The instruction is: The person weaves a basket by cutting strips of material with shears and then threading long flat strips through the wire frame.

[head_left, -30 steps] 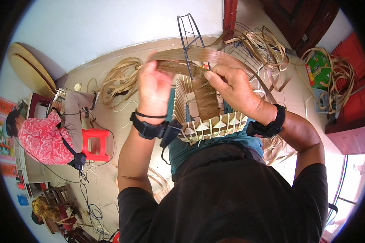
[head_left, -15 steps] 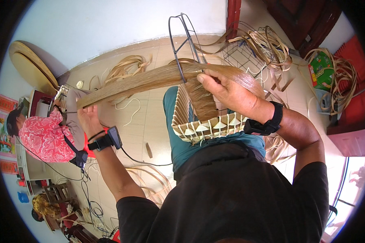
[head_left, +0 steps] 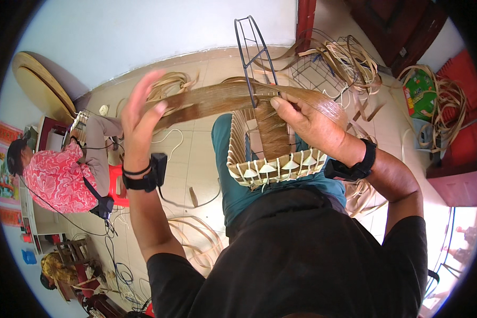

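A rectangular basket [head_left: 273, 170] with pale lashing along its rim rests on my lap, over teal trousers. A tall black wire frame [head_left: 255, 55] rises from its far side. Brown woven strips [head_left: 273, 132] run down inside it. My right hand [head_left: 315, 124] pinches a wide, flat brown strip [head_left: 206, 100] against the frame's base, the strip looping round beyond that hand. Off to the left, my left hand [head_left: 140, 119] is raised beside the strip's other end, fingers stretched upward and blurred, thumb apart. Whether its palm touches the strip is hidden.
Coiled strips [head_left: 169, 85] lie on the tiled floor, with another heap over a wire frame [head_left: 350, 63] at far right. A person in a pink patterned shirt [head_left: 61, 177] sits at left. Black cables [head_left: 111, 249] trail at lower left. A green package [head_left: 421, 93] stands at right.
My left hand has let go of the strip's end and moved up and to the right, fingers spreading. The wire frame has swung a little to the right; my right hand keeps its pinch.
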Demonstrator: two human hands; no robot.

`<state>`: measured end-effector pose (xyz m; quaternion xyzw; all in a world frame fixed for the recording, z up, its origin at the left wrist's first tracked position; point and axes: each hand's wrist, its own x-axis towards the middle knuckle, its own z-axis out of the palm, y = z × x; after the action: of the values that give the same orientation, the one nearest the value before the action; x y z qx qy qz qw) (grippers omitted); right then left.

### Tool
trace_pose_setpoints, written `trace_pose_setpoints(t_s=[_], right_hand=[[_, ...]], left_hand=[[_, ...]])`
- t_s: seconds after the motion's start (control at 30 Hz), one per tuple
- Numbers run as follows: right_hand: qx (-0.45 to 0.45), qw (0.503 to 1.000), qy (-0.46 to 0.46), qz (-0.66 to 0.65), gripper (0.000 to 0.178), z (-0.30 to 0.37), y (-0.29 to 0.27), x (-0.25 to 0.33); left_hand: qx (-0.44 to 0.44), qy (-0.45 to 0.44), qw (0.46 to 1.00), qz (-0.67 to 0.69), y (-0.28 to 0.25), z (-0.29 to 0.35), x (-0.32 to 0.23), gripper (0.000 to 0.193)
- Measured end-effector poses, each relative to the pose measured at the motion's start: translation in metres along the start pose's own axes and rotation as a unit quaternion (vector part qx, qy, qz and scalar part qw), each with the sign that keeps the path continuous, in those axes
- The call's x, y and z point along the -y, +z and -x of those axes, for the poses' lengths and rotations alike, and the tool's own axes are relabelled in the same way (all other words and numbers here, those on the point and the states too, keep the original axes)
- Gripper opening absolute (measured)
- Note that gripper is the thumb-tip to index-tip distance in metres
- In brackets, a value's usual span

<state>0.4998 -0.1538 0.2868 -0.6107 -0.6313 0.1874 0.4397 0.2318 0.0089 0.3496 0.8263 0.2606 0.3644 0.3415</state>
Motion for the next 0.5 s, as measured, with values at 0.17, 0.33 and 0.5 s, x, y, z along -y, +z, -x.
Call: trace_pose_setpoints(t_s=[0.17,0.33,0.5], right_hand=[[-0.016,1.000,-0.011,-0.004,0.029,0.000,0.007,0.003],[-0.004,0.999,-0.026,0.025,0.029,-0.001,-0.003,0.011],[0.015,0.999,0.006,-0.045,0.029,0.002,0.000,-0.001]], left_hand=[[0.165,0.155,0.972,-0.064,0.063,-0.041,-0.016,0.030],[0.266,0.033,0.963,0.014,0.060,-0.044,-0.011,0.021],[0.030,-0.039,0.963,0.263,-0.055,0.013,0.049,0.027]])
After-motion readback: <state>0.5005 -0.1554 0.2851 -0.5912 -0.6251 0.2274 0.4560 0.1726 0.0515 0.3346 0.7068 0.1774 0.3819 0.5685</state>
